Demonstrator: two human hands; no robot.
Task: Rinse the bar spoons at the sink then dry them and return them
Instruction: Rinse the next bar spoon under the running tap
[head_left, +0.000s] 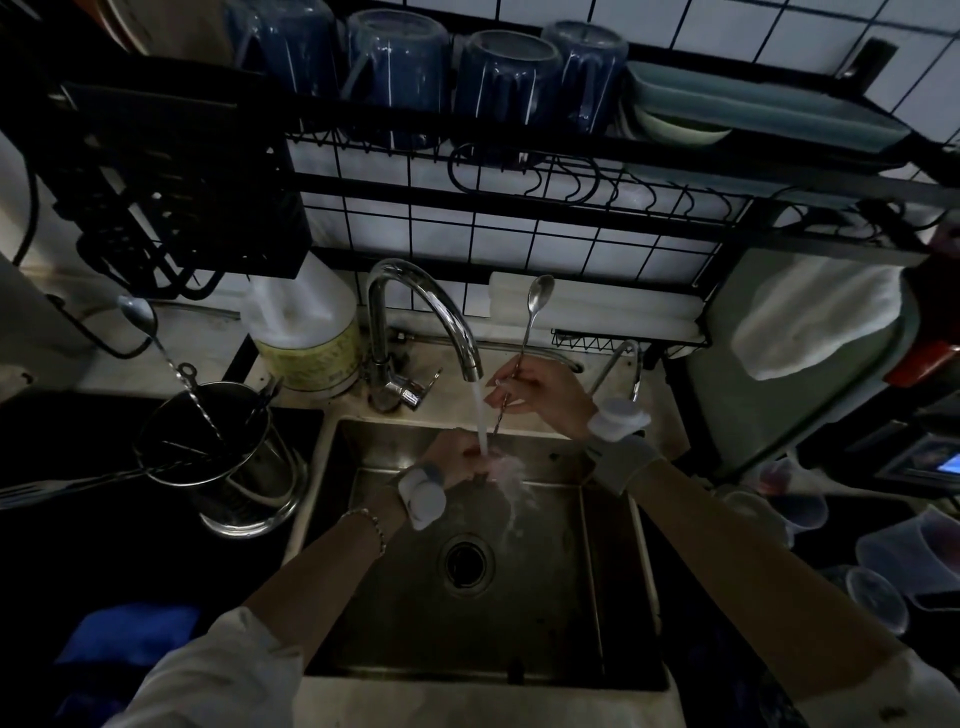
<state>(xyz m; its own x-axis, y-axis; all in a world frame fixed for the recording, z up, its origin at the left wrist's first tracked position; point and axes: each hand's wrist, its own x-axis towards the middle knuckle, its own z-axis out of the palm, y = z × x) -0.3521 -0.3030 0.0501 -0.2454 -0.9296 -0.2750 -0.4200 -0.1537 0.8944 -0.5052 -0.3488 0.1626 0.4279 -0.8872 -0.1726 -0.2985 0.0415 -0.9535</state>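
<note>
Sink (613, 597) nearest, drain at centre, basin dim. Left hand (457, 460) low in the basin, under the running water (482, 421); fingers curled loosely, and whether they touch the lower end of the spoon I cannot tell, since splash hides it. Right hand (540, 392) higher, just right of the stream, fingers pinched on the twisted stem of a bar spoon (529, 327). Spoon stands near upright, bowl up above the hand, lower end slanting down toward the water.

Faucet (415, 322) behind, spout arching right over the basin. Left of the sink, a metal holder (208, 441) with another bar spoon (156, 332) leaning out, bowl up. Towel (815, 322) hangs at far right.

Judgement: spoon is light, stiff, thin; wet metal will be slick, but the twisted stem gives purchase. Best held mid-stem, as now; the smooth bowl end would slip.
</note>
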